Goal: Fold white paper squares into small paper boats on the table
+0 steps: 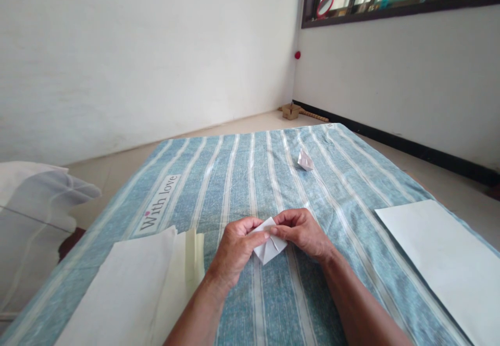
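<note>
A small folded piece of white paper (267,252) is held between both hands, just above the striped cloth. My left hand (239,244) pinches its left side, with the thumb lying across the front face. On the upper right edge, my right hand (301,231) grips the same paper between thumb and fingers. Creases and a raised flap show on the paper's face, and its lower corner points down toward me. Farther off on the cloth sits a small folded paper shape (305,160), apart from both hands.
A blue and white striped cloth (219,189) covers the table. Stacked white and yellowish sheets (133,278) lie at the left, and a white sheet (445,252) at the right. White fabric (35,221) hangs beyond the left edge. A small cardboard box (290,111) stands on the floor behind.
</note>
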Tool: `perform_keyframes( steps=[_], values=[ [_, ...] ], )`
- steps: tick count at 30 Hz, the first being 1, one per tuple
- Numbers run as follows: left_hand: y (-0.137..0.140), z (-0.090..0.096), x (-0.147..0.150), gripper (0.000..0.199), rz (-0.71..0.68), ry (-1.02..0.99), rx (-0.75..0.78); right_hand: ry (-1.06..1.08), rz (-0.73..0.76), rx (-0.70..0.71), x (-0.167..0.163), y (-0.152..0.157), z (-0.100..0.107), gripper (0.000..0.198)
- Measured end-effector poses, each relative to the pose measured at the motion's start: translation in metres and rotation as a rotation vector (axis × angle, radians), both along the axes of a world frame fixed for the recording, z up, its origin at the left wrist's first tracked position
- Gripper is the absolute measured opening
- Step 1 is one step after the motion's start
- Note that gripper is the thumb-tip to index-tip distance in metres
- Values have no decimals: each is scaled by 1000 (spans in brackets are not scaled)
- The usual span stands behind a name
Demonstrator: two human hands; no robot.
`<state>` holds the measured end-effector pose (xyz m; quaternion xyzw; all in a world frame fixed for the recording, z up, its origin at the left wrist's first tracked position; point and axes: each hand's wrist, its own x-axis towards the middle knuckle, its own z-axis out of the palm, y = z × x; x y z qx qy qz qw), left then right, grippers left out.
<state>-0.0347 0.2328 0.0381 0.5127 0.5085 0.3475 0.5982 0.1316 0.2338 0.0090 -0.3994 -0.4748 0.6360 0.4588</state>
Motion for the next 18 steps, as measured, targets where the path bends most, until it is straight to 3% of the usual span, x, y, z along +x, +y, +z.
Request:
perform_keyframes(
  steps=[8,14,18],
  values=[
    [2,-4,-3,29,0,15,-5,2,-46,-10,-3,2,-3,25],
    [1,-1,-2,27,46,45,26,-42,110,-51,2,0,-1,30],
    [3,-4,-3,26,54,115,91,-121,78,-38,3,2,-1,26]
  ],
)
